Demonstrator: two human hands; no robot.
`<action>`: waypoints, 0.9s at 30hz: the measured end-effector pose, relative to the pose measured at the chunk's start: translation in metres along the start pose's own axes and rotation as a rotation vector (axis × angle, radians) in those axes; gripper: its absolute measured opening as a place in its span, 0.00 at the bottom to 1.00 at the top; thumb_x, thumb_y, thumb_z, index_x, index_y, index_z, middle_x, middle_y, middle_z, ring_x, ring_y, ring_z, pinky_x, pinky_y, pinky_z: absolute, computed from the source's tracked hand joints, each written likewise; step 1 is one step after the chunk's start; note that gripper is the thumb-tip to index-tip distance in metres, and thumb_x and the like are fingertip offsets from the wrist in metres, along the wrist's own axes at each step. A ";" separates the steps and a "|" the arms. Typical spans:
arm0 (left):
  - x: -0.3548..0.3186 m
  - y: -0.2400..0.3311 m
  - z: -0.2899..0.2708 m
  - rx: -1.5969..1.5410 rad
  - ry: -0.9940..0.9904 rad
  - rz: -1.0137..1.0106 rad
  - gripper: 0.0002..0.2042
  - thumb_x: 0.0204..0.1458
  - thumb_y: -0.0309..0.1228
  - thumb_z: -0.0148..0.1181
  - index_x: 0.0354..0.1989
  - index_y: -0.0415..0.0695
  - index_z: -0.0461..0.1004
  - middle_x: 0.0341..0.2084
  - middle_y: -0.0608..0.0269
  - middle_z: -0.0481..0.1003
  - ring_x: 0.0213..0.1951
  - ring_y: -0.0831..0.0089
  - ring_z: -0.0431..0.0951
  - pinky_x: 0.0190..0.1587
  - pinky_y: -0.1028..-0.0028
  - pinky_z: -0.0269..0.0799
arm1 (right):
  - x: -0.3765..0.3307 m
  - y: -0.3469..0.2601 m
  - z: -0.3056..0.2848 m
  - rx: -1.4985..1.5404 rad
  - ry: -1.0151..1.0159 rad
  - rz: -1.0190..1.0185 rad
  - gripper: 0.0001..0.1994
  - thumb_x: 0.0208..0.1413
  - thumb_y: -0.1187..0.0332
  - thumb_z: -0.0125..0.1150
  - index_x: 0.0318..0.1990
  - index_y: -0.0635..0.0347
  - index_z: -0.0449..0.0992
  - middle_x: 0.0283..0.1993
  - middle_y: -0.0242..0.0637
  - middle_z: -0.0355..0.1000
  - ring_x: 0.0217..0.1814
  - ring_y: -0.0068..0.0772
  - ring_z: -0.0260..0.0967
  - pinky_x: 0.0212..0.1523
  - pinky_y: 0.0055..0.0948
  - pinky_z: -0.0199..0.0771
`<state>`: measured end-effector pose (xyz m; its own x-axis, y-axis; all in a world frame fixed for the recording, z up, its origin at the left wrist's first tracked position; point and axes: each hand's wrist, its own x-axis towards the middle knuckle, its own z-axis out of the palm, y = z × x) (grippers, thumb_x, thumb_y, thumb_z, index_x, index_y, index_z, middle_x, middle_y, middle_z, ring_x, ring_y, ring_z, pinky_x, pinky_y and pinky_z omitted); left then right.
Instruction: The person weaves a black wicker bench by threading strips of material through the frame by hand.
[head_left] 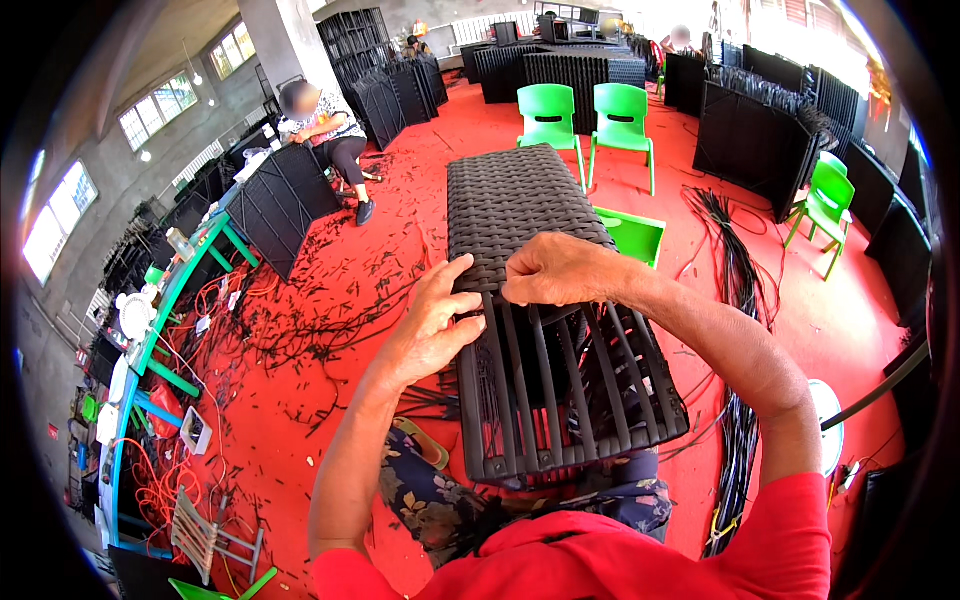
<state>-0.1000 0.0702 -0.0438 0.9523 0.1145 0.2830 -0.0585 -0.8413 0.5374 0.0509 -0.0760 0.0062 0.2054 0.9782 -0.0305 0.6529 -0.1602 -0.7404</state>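
A long dark wicker panel (520, 205) rests on my lap and runs away from me. Its far half is woven tight; the near half shows bare upright strands (565, 390) over a frame. My left hand (435, 320) grips the panel's left edge where the weave ends, fingers spread on it. My right hand (560, 270) presses down on the last woven row, fingers curled over a strand.
Red floor (330, 290) littered with dark strand offcuts. A bundle of long black strands (735, 290) lies at my right. Green plastic chairs (585, 115) stand beyond the panel. A seated person (325, 130) works at far left beside black panels. A workbench (165, 300) runs along the left.
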 end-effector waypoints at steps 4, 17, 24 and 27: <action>0.000 -0.006 0.003 -0.584 0.059 -0.136 0.12 0.47 0.25 0.52 0.40 0.34 0.73 0.60 0.55 0.50 0.59 0.68 0.54 0.57 0.69 0.53 | 0.003 0.009 -0.002 0.107 -0.047 0.000 0.15 0.48 0.59 0.55 0.18 0.61 0.69 0.14 0.25 0.59 0.16 0.17 0.55 0.17 0.23 0.55; 0.002 -0.005 0.036 -0.321 0.550 -0.040 0.10 0.47 0.32 0.58 0.25 0.36 0.71 0.46 0.55 0.67 0.40 0.76 0.67 0.42 0.74 0.62 | -0.003 0.023 0.021 -0.305 0.226 -0.192 0.14 0.42 0.54 0.61 0.26 0.55 0.75 0.26 0.38 0.73 0.33 0.42 0.71 0.33 0.36 0.69; -0.004 -0.014 0.013 -0.819 0.669 -0.174 0.06 0.51 0.29 0.52 0.28 0.39 0.71 0.27 0.63 0.73 0.31 0.81 0.72 0.33 0.81 0.66 | 0.004 0.034 0.024 -0.162 0.298 -0.299 0.12 0.46 0.58 0.58 0.27 0.59 0.74 0.23 0.43 0.71 0.29 0.43 0.71 0.30 0.36 0.69; -0.009 -0.025 0.012 -0.955 0.528 -0.234 0.07 0.52 0.31 0.52 0.27 0.41 0.69 0.25 0.61 0.74 0.27 0.76 0.74 0.31 0.78 0.69 | -0.008 0.022 0.011 0.053 0.293 -0.199 0.10 0.51 0.63 0.56 0.29 0.63 0.73 0.20 0.35 0.68 0.21 0.25 0.66 0.24 0.27 0.67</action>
<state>-0.1034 0.0845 -0.0691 0.7367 0.6177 0.2752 -0.3171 -0.0438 0.9474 0.0554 -0.0859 -0.0172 0.2835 0.9091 0.3054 0.6637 0.0439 -0.7467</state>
